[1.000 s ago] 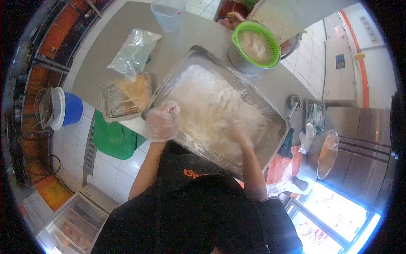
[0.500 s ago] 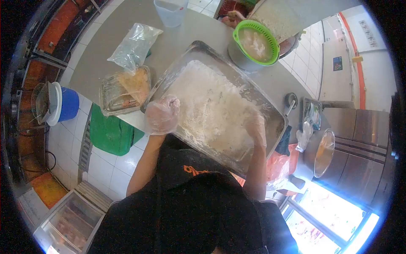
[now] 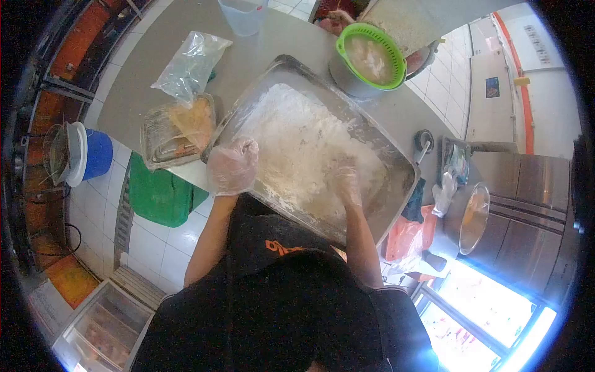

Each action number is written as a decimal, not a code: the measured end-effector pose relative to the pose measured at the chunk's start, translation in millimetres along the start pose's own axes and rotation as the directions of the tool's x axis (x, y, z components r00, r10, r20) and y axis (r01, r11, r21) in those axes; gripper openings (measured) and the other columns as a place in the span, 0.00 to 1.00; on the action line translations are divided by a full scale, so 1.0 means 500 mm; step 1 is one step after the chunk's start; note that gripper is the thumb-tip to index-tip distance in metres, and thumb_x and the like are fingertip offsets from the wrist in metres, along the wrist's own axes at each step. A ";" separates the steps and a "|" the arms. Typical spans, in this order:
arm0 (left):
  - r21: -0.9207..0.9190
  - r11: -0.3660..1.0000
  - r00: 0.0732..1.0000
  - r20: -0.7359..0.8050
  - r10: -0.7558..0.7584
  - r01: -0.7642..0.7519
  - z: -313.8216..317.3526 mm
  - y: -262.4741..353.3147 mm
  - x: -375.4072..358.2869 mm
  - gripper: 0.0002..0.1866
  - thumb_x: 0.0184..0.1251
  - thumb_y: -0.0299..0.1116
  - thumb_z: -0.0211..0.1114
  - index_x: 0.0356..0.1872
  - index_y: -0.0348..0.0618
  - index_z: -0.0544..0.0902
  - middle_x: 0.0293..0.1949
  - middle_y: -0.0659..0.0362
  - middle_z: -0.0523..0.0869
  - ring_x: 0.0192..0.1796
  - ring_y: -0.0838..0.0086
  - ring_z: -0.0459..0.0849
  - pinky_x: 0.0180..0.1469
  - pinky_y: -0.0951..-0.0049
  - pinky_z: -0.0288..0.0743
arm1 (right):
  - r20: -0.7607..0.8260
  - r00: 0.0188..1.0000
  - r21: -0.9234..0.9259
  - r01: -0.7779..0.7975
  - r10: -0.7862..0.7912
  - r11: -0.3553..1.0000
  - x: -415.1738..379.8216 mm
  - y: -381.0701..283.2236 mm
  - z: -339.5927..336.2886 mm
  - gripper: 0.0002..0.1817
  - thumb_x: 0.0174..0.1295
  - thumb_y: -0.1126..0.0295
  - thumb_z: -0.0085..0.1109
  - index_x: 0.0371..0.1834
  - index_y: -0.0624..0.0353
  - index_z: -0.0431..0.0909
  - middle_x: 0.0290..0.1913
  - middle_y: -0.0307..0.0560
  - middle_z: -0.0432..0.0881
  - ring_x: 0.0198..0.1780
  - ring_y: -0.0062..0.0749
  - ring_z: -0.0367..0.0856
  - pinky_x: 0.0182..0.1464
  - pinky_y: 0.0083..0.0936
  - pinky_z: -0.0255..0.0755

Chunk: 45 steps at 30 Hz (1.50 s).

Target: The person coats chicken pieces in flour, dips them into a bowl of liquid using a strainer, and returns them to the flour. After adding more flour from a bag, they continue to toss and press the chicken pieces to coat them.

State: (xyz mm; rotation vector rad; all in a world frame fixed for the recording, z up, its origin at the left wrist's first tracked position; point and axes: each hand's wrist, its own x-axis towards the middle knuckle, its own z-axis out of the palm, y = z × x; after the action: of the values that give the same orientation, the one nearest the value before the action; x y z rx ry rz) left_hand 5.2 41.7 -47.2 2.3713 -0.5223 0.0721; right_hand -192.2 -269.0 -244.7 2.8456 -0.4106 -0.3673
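So the biggest thing here is the grey table (image 3: 297, 42), and on it sits a big metal tray (image 3: 401, 180), lying at an angle in front of the person. I'll use the tray as the landmark. The pale powder (image 3: 291, 124) is inside it, spread thick over the middle and thinner toward the right end, where bare metal shows.

Just beyond the tray's far side there's a pot (image 3: 347, 80) with a green strainer (image 3: 396, 54) on top, pale stuff inside. Left of the tray is a clear container (image 3: 147, 146), with a plastic bag (image 3: 192, 65) just past it and a jug (image 3: 243, 18) farther out. A metal bowl (image 3: 457, 217) is off to the right.

Looks to me like the powder is being worked by hand, mostly by the right one. Any move from there calls for keeping the fingers low, inside the walls, so nothing spills.

Both hands are in clear gloves. The right hand (image 3: 348, 183) reaches in over the near side, forearm fairly straight, fingers pointing away and down at the powder. Fingertips are blurry, so can't tell if they're spread or pinching anything. The left hand (image 3: 233, 167) is at the tray's left edge, fingers bunched inward; can't tell if it's gripping the rim or just resting there.
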 end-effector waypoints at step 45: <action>0.020 0.997 0.996 -0.035 0.081 -0.080 0.004 -0.015 0.007 0.09 0.66 0.39 0.69 0.38 0.46 0.89 0.31 0.49 0.89 0.34 0.50 0.88 0.39 0.53 0.81 | 0.269 0.954 0.962 -0.273 0.133 0.006 0.047 0.153 -0.592 0.15 0.69 0.63 0.70 0.52 0.61 0.89 0.40 0.42 0.91 0.38 0.20 0.86 0.45 0.28 0.81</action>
State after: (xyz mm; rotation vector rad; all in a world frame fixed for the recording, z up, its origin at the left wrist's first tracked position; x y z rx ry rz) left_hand 11.2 44.2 -52.7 2.3624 -0.6025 0.1564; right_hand -106.4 -288.0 49.3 3.9901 -1.7755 -0.1269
